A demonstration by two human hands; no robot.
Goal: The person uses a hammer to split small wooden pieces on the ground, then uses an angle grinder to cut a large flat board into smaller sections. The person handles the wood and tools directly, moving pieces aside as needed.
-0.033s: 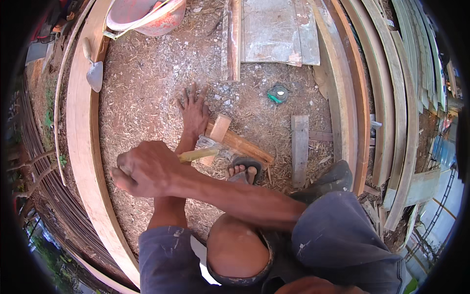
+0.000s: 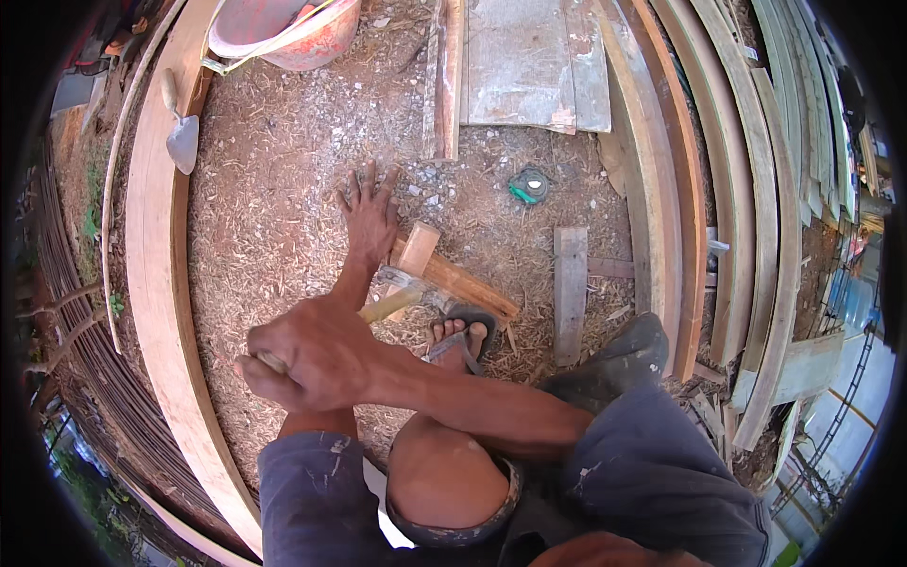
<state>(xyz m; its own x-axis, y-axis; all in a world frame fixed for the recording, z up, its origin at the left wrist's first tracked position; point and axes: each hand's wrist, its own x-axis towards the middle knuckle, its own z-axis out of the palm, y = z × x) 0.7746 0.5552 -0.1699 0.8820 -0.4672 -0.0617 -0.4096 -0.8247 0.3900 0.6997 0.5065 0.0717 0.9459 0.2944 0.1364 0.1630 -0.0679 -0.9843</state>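
My left hand [image 2: 368, 213] lies with fingers spread on the dirt and shavings, beside the left end of a short timber piece [image 2: 472, 291]. A small wood block [image 2: 419, 246] crosses that piece. My right hand [image 2: 316, 350] reaches across my left forearm, fingers wrapped round the pale yellowish handle of a tool, seemingly a hammer [image 2: 392, 302]; its metallic head lies over the timber, and its exact shape is unclear. My sandalled foot [image 2: 453, 335] is just below the timber.
A long plank [image 2: 161, 236] runs down the left, bearing a trowel [image 2: 179, 142]. A pink bucket [image 2: 283, 47] and a board [image 2: 515, 76] lie ahead. A round green-and-dark object [image 2: 529, 187], a short grey board [image 2: 570, 293] and stacked timbers [image 2: 718, 189] are rightward.
My right hand with the tool has moved down and slightly right. The surroundings shift only slightly in the view; my left hand stays spread beside the timber.
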